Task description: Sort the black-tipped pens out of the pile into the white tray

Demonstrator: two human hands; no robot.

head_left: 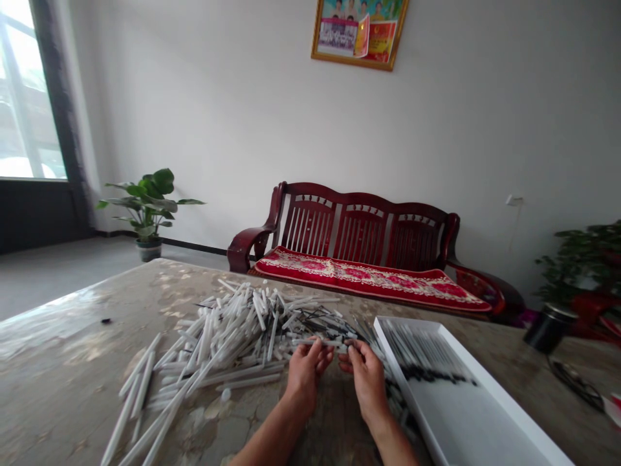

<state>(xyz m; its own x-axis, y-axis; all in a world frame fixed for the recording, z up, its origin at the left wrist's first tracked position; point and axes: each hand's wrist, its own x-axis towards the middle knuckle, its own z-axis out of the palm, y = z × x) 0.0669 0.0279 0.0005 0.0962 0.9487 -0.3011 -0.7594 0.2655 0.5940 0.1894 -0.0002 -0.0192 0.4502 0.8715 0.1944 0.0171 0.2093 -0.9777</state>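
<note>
1. Your left hand (305, 369), at lower centre of the frame, pinches a slim whitish tube (317, 342) between thumb and fingers.
2. Your right hand (363, 370), just beside it, pinches a small dark piece (346, 344) by the tube's right end; its form is too blurred to tell.
3. Before your hands, a heap of pale tubes (218, 336) spreads leftward over the patterned surface (63, 388).
4. At lower right, your white tray (475, 421) holds a row of slim tubes (422, 346) with dark ends toward you.
5. At top centre, you face a gold-edged frame (352, 61) on the wall holding a group photo (337, 35) and a red-and-yellow printed sheet (382, 42); their lettering is too small to read.
6. Below it, a red floral cloth (373, 278) covers the seat of a dark-red wooden bench (361, 230).
</note>
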